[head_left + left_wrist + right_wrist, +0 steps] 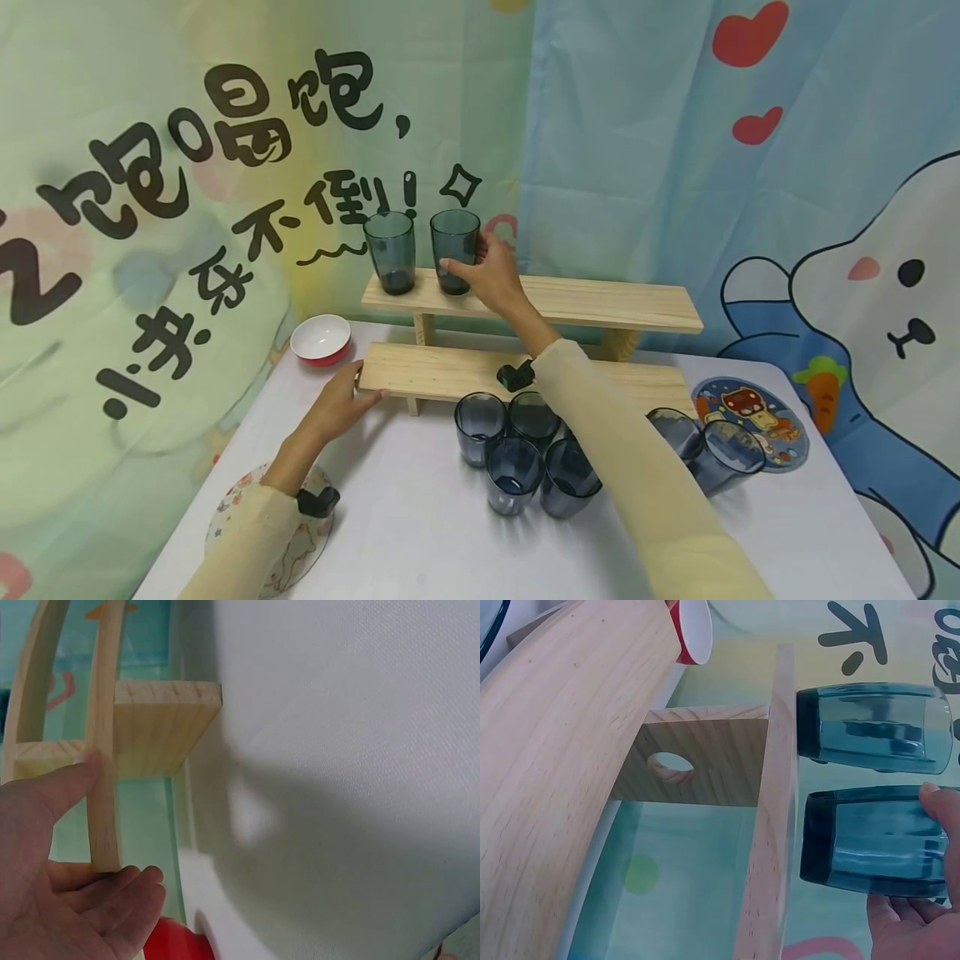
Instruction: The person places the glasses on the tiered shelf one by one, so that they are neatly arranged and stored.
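Observation:
On the upper board (600, 302) of a two-step wooden shelf stand two tinted drinking glasses. My right hand (493, 275) grips the right-hand glass (448, 237), thumb on one side and fingers on the other. Its base is right at the board, as the right wrist view also shows, close beside the other glass (881, 727). The left end of the lower board (435, 371) is held by my left hand (333, 408). In the left wrist view its thumb lies on the board while the fingers curl at the end.
Several tinted glasses (513, 475) cluster before the shelf, partly behind my right sleeve. Two more glasses (727, 458) stand at the right, near a blue patterned plate (791, 433). A red-and-white bowl (321, 340) sits back left. A floral plate (318, 542) lies under my left forearm.

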`<state>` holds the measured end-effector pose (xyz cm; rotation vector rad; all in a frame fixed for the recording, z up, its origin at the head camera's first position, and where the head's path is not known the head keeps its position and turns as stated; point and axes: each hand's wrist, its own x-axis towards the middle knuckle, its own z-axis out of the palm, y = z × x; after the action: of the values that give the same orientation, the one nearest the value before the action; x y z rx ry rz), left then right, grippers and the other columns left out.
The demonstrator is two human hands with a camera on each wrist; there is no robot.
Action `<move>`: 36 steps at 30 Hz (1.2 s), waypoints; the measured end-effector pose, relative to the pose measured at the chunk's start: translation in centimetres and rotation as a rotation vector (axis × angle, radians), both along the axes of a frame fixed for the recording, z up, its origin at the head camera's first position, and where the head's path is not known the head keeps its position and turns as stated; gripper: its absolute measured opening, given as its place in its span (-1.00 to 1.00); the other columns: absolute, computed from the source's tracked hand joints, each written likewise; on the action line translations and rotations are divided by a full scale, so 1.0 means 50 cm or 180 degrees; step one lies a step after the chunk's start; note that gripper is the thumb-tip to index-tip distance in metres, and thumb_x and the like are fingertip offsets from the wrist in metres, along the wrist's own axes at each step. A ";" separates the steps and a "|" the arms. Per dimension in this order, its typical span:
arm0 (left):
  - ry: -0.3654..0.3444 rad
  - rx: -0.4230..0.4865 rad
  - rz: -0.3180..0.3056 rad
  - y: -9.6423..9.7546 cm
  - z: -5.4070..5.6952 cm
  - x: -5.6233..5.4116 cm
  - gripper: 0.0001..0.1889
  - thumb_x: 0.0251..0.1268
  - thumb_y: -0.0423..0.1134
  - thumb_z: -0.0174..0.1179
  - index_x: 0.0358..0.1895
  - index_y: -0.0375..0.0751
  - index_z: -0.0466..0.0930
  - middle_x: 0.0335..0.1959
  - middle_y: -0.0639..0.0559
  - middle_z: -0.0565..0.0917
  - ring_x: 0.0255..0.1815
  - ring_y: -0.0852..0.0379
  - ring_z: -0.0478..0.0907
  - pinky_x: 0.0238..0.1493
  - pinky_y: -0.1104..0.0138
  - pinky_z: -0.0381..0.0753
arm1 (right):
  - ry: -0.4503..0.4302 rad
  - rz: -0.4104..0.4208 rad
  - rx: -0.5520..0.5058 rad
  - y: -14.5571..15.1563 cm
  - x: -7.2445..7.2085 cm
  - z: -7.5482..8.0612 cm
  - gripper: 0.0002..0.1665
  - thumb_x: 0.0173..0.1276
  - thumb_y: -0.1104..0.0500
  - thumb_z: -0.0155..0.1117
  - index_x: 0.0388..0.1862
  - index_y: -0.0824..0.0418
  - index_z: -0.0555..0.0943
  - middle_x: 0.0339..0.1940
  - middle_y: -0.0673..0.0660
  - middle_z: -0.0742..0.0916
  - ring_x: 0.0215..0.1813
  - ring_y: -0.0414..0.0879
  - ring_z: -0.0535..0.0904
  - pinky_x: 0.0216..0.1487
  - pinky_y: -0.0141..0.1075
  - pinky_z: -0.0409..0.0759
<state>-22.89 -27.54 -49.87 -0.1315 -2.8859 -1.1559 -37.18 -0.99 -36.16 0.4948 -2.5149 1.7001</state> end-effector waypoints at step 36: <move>-0.0032 0.0080 -0.0008 0.001 0.000 0.002 -0.23 0.51 -0.14 0.33 0.53 -0.59 0.22 0.50 -0.52 0.38 0.56 -0.42 0.30 0.57 -0.23 0.26 | 0.0069 0.0169 0.0210 0.065 0.005 0.030 0.10 0.40 -0.17 0.50 0.68 0.23 0.16 0.62 0.27 0.40 0.62 0.12 0.34 0.59 -0.05 0.39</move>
<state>-22.81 -27.51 -49.86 -0.1294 -2.8794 -1.1963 -36.93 2.25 -34.64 0.5867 -2.5721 1.6241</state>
